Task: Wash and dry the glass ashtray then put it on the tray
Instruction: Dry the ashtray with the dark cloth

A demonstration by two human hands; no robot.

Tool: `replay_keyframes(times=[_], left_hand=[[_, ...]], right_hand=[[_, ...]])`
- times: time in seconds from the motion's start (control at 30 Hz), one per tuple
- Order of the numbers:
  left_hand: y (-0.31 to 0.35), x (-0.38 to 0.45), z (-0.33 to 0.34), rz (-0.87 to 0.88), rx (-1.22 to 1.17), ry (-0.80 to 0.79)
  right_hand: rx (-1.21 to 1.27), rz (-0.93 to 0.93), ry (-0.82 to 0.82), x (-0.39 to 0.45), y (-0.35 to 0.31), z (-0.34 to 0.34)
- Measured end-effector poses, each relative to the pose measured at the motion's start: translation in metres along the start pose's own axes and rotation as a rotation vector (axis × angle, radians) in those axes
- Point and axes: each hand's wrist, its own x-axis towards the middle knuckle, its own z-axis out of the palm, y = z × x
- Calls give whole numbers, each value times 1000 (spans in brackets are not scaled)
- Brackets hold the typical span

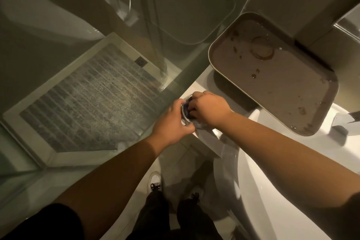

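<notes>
The round glass ashtray (187,118) rests on the left corner of the white basin surround, mostly covered by my hands. My left hand (174,121) grips its left rim. My right hand (209,109) is closed over the ashtray's top, pressing a dark blue cloth (186,107) into it; only a small part of the cloth shows. The brown tray (276,78) lies tilted up and to the right of my hands, its surface marked with wet spots and a ring stain.
The white basin (292,171) curves across the lower right. A glass shower screen (148,31) stands on the left with a ribbed mat (91,99) on the floor behind it. My shoes (155,181) are on the tiled floor below.
</notes>
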Motion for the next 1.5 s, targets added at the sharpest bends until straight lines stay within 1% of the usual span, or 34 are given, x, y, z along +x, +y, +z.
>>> replay_keyframes(times=[0.2, 0.5, 0.73, 0.87, 0.97, 1.1, 1.2, 1.37, 1.5], left_hand=[[0, -1, 0, 5, -13, -2], [3, -2, 3, -27, -64, 10], [6, -5, 5, -78, -58, 25], [9, -6, 5, -78, -42, 65], [10, -6, 4, -75, -46, 55], [8, -6, 3, -61, -16, 46], [7, -5, 3, -52, 11, 35], [3, -3, 4, -24, 16, 32], [-3, -2, 5, 8, -5, 21]], right_hand=[[22, 52, 57, 6, -2, 3], [85, 220, 164, 5, -4, 10], [69, 313, 163, 6, -8, 8], [13, 326, 102, 4, -8, 0], [-54, 331, 38, 2, -5, -8], [-138, 288, -54, -8, -4, -12], [-183, 184, -118, -16, 2, -6], [-212, 58, -78, -18, 12, 9], [-135, -35, -39, -16, 8, 6]])
